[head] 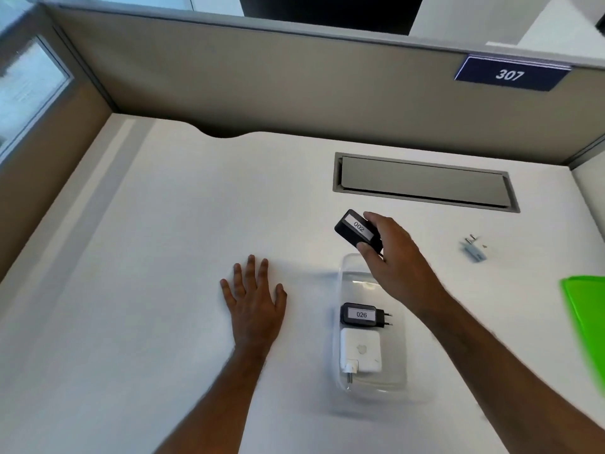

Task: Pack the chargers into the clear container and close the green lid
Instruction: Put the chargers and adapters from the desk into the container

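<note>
The clear container [401, 371] lies on the white desk, its long side running away from me. Inside it sit a black charger labelled 026 [360, 315] and, nearer me, a white square charger [360, 352]. My right hand [393, 253] holds a black charger labelled 002 [355, 228] above the container's far end. My left hand [253, 298] rests flat on the desk left of the container, fingers spread. A small grey plug adapter [473, 250] lies on the desk to the right. The green lid [586, 309] lies at the right edge, partly out of view.
A grey cable hatch [425, 181] is set into the desk behind the container. Grey partition walls enclose the desk at the back and left, with a blue sign reading 307 [510, 73] at the upper right.
</note>
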### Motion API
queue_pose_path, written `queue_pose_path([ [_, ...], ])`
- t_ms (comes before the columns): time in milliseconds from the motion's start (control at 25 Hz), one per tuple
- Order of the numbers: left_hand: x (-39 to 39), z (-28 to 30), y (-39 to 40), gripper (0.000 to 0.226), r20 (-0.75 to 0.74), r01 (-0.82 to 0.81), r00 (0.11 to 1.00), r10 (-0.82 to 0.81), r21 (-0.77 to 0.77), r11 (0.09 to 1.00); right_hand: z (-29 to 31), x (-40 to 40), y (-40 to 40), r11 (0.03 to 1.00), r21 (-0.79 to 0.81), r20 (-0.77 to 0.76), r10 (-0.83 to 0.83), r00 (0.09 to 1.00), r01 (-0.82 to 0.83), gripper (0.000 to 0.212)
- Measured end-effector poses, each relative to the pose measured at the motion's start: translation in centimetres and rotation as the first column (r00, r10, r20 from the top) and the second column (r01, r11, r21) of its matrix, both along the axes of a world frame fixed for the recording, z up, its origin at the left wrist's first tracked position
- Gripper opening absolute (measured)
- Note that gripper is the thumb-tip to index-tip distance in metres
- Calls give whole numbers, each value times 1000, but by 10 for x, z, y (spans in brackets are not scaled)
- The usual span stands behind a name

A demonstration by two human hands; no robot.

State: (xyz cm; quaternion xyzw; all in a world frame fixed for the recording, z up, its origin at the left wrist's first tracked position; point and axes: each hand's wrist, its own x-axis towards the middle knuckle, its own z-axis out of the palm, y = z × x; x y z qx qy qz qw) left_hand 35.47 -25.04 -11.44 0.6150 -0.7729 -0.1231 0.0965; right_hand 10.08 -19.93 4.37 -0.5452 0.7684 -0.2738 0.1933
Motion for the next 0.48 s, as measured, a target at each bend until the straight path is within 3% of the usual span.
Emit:
queue_pose_path([
  [240,1,0,-1,65,1,11,1000,-11,9,1000,-11,-2,66,993,113,-228,-2,974,28,49],
  [480,0,-1,-1,65,-12,14,1000,-14,6,1000,-50,4,73,972,235,-283,60,957,8,47],
])
